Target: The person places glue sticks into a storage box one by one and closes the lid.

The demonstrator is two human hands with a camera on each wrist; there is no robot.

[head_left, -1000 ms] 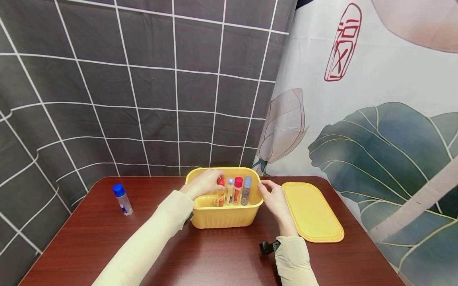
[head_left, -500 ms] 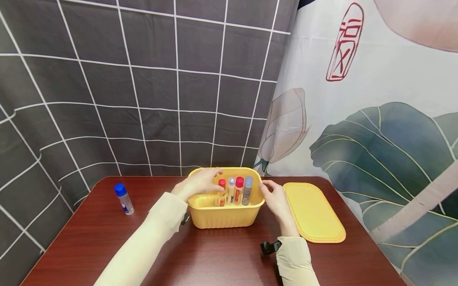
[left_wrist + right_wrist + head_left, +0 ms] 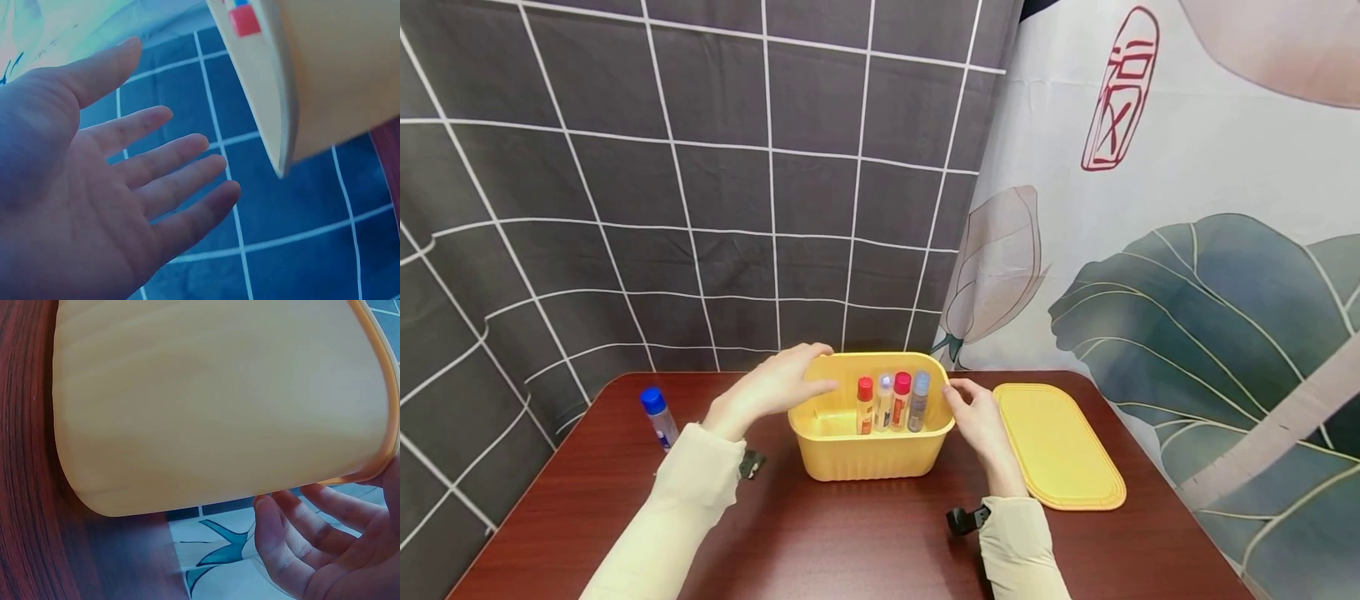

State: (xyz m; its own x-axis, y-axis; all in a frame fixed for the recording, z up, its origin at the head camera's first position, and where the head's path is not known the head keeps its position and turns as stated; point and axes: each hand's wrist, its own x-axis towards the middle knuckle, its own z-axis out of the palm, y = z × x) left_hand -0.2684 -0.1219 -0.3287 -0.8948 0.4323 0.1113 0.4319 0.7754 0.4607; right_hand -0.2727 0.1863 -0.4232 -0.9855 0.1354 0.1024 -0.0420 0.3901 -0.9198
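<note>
The yellow box (image 3: 872,460) sits on the dark red table (image 3: 850,542) between the two hands. The left hand (image 3: 772,387) is at its left end, fingers spread and thumb well apart, holding nothing. From the head its thumb overlaps the box's left rim, but the left wrist view shows a gap between hand and box, with the palm facing up. The right hand (image 3: 982,427) grips the rim at the opposite end, its fingers curled against the outer wall.

Inside the box, four small tubes stand in a row in the right half. The first red-capped tube (image 3: 865,406) is the one nearest the left hand — then come a pale-capped tube (image 3: 883,403), a second red-capped tube (image 3: 900,402) and a grey-blue-capped tube (image 3: 918,402), which is nearest the right hand. Neither hand touches any of them.

A blue-capped tube (image 3: 658,417) stands on the table to the left, its base partly hidden by the left sleeve (image 3: 685,500). The yellow lid (image 3: 1058,446) lies flat to the right, just beside the right hand.
</note>
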